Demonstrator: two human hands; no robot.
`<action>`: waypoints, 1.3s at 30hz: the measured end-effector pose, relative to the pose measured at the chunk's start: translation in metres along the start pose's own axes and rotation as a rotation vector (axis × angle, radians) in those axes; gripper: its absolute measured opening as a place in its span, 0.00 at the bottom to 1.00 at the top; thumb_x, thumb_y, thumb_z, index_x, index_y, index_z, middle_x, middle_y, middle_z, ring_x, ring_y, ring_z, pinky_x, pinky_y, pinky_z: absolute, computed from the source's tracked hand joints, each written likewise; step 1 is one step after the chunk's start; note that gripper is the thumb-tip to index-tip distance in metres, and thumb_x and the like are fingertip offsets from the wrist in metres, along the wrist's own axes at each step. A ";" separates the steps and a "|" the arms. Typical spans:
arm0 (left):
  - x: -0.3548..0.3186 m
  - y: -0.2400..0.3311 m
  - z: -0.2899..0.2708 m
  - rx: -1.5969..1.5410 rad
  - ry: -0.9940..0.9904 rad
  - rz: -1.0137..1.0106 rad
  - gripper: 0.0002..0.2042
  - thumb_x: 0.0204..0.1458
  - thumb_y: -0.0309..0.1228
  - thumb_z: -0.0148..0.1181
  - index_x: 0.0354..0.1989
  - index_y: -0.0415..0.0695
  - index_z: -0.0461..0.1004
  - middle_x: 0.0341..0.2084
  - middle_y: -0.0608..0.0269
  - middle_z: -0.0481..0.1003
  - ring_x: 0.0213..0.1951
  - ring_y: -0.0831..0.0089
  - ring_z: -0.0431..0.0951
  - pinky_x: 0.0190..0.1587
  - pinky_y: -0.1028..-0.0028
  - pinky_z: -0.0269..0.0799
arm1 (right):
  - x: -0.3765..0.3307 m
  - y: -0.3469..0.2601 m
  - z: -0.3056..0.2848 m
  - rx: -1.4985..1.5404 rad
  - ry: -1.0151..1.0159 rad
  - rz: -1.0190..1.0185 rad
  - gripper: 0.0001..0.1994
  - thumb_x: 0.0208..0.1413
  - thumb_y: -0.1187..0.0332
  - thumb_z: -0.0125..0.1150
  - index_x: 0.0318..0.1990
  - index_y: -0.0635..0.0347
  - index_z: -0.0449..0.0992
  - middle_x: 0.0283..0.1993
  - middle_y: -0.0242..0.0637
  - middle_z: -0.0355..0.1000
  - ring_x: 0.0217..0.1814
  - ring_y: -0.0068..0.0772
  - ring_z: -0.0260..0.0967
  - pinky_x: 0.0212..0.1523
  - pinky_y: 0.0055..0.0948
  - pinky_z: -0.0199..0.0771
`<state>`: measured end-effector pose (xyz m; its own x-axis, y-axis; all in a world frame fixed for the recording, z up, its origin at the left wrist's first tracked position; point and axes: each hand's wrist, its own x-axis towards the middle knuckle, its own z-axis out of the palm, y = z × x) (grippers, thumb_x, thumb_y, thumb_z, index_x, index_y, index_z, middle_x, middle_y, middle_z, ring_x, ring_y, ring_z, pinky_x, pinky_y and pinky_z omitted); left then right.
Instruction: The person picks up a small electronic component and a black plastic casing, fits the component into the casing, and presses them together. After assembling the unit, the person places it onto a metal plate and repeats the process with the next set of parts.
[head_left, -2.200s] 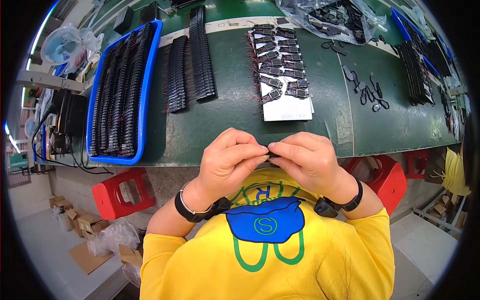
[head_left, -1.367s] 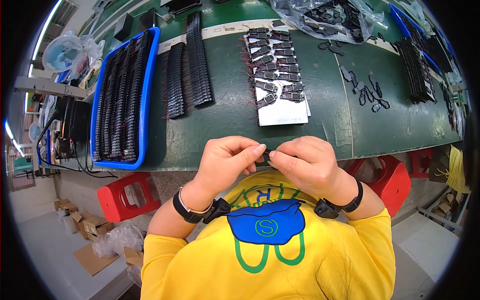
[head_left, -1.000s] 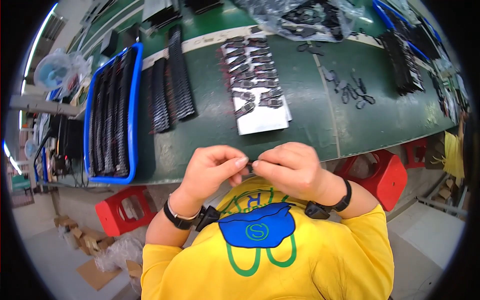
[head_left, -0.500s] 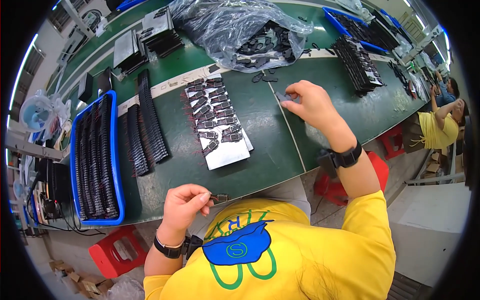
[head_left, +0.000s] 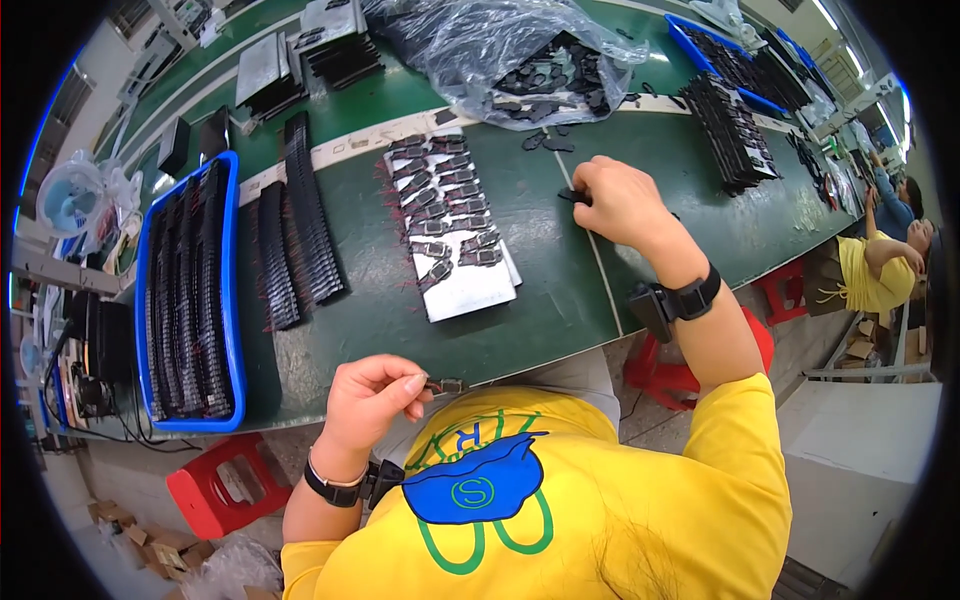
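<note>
My left hand (head_left: 375,402) is in front of the table's near edge, thumb and fingers pinched on a small rectangular black-framed part (head_left: 451,385) with thin wires. Over the table my right hand (head_left: 622,200) pinches a small flat black piece (head_left: 573,196), its fingertips covering part of it. Left of that hand lies a white board (head_left: 470,293) bearing rows of similar small framed parts with red wires. Beyond my right hand a few loose black pieces (head_left: 548,143) rest in front of a clear plastic bag (head_left: 460,75) filled with black pieces.
A blue tray (head_left: 234,300) packed with rows of black parts stands at the left, beside two black strips (head_left: 312,230) of parts. Stacked boards (head_left: 728,135) sit at the right. Red stools (head_left: 225,485) are below the table; another person (head_left: 870,265) sits far right.
My right hand has turned slightly and its fingers have closed more over the black piece. My left hand keeps its part near the table edge. The whole view has shifted a little.
</note>
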<state>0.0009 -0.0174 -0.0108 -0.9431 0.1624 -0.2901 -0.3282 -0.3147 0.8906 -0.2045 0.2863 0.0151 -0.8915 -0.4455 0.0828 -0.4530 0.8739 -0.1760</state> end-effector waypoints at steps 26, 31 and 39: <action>0.004 0.007 0.022 0.054 0.082 -0.124 0.08 0.56 0.30 0.59 0.35 0.37 0.78 0.23 0.66 0.77 0.21 0.85 0.73 0.24 0.84 0.70 | -0.085 -0.128 0.012 0.716 0.236 -0.621 0.15 0.33 0.80 0.66 0.34 0.64 0.73 0.35 0.43 0.74 0.31 0.42 0.72 0.31 0.31 0.73; 0.005 0.005 0.025 0.052 0.073 -0.130 0.07 0.56 0.28 0.58 0.35 0.37 0.77 0.23 0.62 0.78 0.21 0.82 0.75 0.24 0.83 0.72 | -0.092 -0.131 0.014 0.670 0.232 -0.611 0.15 0.34 0.79 0.68 0.34 0.63 0.74 0.38 0.43 0.75 0.32 0.41 0.74 0.30 0.31 0.74; 0.005 0.002 0.024 -0.060 0.026 -0.131 0.08 0.58 0.28 0.56 0.38 0.36 0.76 0.25 0.60 0.79 0.22 0.81 0.76 0.25 0.82 0.73 | -0.095 -0.132 0.017 0.617 0.237 -0.569 0.14 0.37 0.78 0.66 0.35 0.65 0.75 0.37 0.43 0.75 0.35 0.41 0.76 0.34 0.33 0.78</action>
<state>-0.0037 0.0050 -0.0023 -0.8927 0.1822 -0.4123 -0.4507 -0.3475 0.8223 -0.0601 0.2098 0.0139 -0.5396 -0.6700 0.5099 -0.8069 0.2387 -0.5403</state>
